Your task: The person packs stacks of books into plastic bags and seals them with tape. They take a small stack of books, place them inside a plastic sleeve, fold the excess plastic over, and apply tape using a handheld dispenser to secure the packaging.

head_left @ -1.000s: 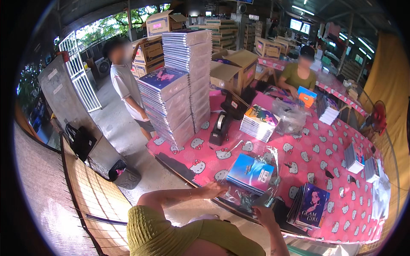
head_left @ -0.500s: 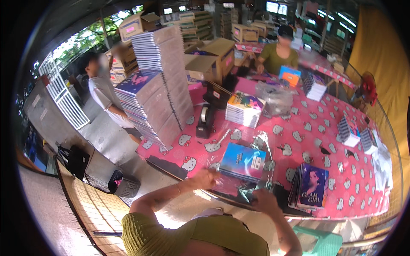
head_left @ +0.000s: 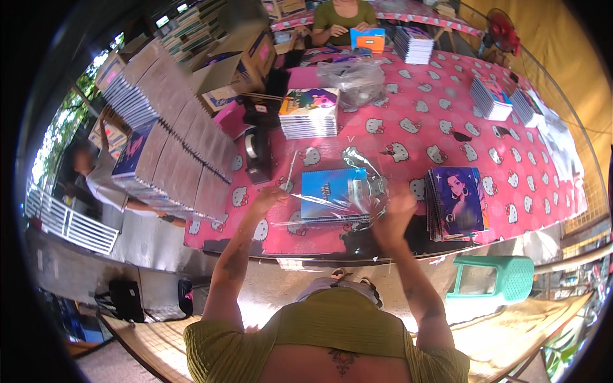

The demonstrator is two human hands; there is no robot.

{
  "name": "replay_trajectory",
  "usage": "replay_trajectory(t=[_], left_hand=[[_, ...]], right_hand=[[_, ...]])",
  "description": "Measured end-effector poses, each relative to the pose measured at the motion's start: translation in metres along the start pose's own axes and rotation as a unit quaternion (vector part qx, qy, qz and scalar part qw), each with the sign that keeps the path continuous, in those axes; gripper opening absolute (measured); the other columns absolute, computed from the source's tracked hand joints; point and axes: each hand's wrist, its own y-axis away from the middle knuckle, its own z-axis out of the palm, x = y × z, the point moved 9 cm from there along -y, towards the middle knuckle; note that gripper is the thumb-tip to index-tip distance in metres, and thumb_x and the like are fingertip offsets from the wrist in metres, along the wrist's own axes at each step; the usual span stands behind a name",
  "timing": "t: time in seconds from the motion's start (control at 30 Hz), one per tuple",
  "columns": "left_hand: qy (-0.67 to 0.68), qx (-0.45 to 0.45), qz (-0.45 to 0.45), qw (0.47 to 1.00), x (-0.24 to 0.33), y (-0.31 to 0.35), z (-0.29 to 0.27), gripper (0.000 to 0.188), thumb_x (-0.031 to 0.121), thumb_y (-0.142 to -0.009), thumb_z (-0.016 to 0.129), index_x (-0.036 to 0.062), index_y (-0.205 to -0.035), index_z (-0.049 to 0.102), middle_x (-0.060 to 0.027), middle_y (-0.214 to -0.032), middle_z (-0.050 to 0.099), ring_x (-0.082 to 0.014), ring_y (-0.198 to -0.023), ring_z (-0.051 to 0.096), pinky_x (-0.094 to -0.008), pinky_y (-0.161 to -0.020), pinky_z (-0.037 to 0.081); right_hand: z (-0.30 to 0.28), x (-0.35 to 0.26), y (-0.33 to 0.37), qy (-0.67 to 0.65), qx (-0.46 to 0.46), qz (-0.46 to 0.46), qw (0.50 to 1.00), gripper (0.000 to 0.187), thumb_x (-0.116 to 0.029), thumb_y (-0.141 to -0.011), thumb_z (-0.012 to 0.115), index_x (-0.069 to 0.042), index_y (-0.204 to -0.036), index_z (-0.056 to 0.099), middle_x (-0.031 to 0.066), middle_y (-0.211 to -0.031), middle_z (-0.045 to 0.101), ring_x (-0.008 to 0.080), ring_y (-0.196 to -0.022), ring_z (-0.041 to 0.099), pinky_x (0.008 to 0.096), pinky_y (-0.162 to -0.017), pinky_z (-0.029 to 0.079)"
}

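A blue spiral notebook (head_left: 325,191) lies flat at the near side of the table, with clear plastic film (head_left: 294,220) spread loosely over and around it. At its left, my left hand (head_left: 273,196) pinches an edge of the film. My right hand (head_left: 394,207), a little blurred, is closed on the film at the notebook's right side. Farther right lies a pile of purple-covered notebooks (head_left: 456,201). A black tape dispenser (head_left: 258,156) stands beyond my left hand, near a stack of notebooks with a colourful cover (head_left: 310,115).
Tall stacks of wrapped notebooks (head_left: 185,137) rise at the table's left edge. Cardboard boxes (head_left: 239,64) and crumpled plastic (head_left: 351,80) sit farther back. Across the pink table (head_left: 408,127), a co-worker (head_left: 345,19) handles a notebook. A green stool (head_left: 504,281) stands at the near right.
The view has tilted down and shifted. Both hands have risen along the notebook's sides, drawing the film's near edge up with them. The notebook stays flat on the table.
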Motion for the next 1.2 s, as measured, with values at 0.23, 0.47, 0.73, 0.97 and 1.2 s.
replay_trajectory(t=[0.23,0.47,0.73,0.97,1.2], left_hand=[[-0.197,0.008,0.051,0.979,0.027,-0.028,-0.001,0.024,0.017,-0.087,0.069,-0.0023,-0.101,0.071,-0.0105,-0.088,0.073,-0.0163,-0.080,0.068,-0.0289,-0.072,0.053],[-0.412,0.046,0.388,0.824,0.150,-0.119,0.125,0.022,0.018,-0.089,0.062,-0.0003,-0.098,0.070,-0.0190,-0.098,0.071,-0.0315,-0.086,0.070,-0.0421,-0.077,0.055],[-0.596,0.015,0.263,0.758,0.114,-0.209,0.150,0.019,0.013,-0.084,0.057,0.0007,-0.096,0.066,-0.0282,-0.104,0.063,-0.0433,-0.096,0.063,-0.0496,-0.086,0.052],[-0.601,0.045,0.413,0.683,0.137,-0.163,0.155,0.021,0.017,-0.081,0.063,0.0044,-0.097,0.066,-0.0179,-0.095,0.067,-0.0381,-0.090,0.066,-0.0498,-0.084,0.047],[-0.640,0.000,0.387,0.664,0.158,-0.132,0.155,0.045,0.014,-0.078,0.065,0.0015,-0.117,0.048,-0.0202,-0.090,0.069,-0.0363,-0.078,0.068,-0.0481,-0.083,0.045]], right_hand=[[0.082,-0.084,0.069,-0.091,-0.244,-0.123,0.958,0.057,-0.040,-0.088,0.064,-0.013,-0.136,0.052,0.0158,-0.144,0.043,0.0334,-0.133,0.042,0.0586,-0.107,0.033],[0.091,-0.079,0.061,-0.046,-0.270,-0.094,0.957,0.056,-0.044,-0.086,0.065,-0.012,-0.131,0.056,0.0148,-0.143,0.044,0.0327,-0.133,0.041,0.0597,-0.105,0.034],[0.093,-0.075,0.053,-0.037,-0.282,-0.073,0.956,0.049,-0.038,-0.082,0.070,-0.015,-0.124,0.060,0.0108,-0.136,0.050,0.0282,-0.127,0.047,0.0582,-0.095,0.041],[0.098,-0.078,0.053,-0.035,-0.304,-0.089,0.948,0.052,-0.035,-0.079,0.071,-0.018,-0.127,0.059,0.0080,-0.137,0.049,0.0274,-0.122,0.050,0.0596,-0.093,0.042],[0.101,-0.079,0.049,-0.025,-0.313,-0.122,0.942,0.054,-0.036,-0.079,0.072,-0.018,-0.127,0.058,0.0084,-0.128,0.052,0.0306,-0.120,0.050,0.0587,-0.093,0.042]])
